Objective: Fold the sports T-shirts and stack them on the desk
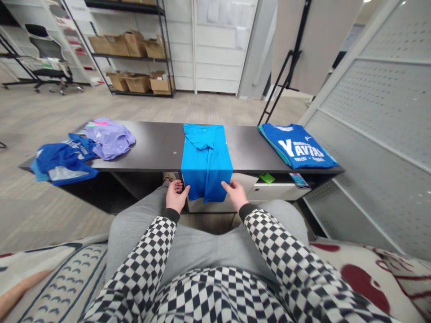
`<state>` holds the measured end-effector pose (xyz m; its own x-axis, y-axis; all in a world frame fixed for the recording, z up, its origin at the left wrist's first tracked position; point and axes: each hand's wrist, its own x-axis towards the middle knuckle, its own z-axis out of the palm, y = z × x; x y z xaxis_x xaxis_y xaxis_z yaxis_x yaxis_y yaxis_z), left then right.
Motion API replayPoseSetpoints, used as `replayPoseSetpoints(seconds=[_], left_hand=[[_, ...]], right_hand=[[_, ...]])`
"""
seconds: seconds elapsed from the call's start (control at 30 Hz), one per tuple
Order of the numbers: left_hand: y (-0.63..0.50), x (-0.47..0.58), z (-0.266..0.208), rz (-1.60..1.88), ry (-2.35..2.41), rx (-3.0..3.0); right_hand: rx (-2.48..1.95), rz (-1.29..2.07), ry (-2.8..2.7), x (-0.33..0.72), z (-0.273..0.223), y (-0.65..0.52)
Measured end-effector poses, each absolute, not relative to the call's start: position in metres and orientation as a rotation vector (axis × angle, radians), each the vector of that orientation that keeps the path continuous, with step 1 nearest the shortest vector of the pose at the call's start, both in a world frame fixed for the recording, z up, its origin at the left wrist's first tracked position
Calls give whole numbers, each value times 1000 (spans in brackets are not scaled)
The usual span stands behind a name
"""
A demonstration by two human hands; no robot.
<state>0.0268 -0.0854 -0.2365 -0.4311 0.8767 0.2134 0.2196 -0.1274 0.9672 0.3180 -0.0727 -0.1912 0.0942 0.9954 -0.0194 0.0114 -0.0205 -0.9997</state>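
A bright blue T-shirt (pixel 207 163) lies folded into a narrow strip across the dark table, with a sleeve turned over its far part and the near end hanging over the front edge. At the left side of the hanging end is my left hand (pixel 177 196), its fingers curled loosely with the thumb apart, close to the cloth. My right hand (pixel 236 194) pinches the right side of the hanging end between thumb and fingers. Both fingertip contacts are partly hidden.
Folded shirts (pixel 298 146), a blue printed one on top, are stacked at the table's right. Crumpled blue (pixel 69 161) and lilac (pixel 109 139) garments lie at the left. The dark tabletop (pixel 153 146) has an open shelf below. A perforated panel (pixel 380 134) stands right.
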Motion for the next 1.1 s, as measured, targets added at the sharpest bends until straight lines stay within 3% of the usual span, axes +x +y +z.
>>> replayPoseSetpoints(seconds=[0.33,0.93,1.1], left_hand=[[-75,48,-210,1637,1706,1154],[-69,40,-162,1622,1499,943],[-66,30,-174,1456,1421,985]], right_hand=[[-1250,913,-1162,321,-169,-66],[-1260,958,-1116,319,-165,-57],[-1257,1021,-1138,319,-175,-54]])
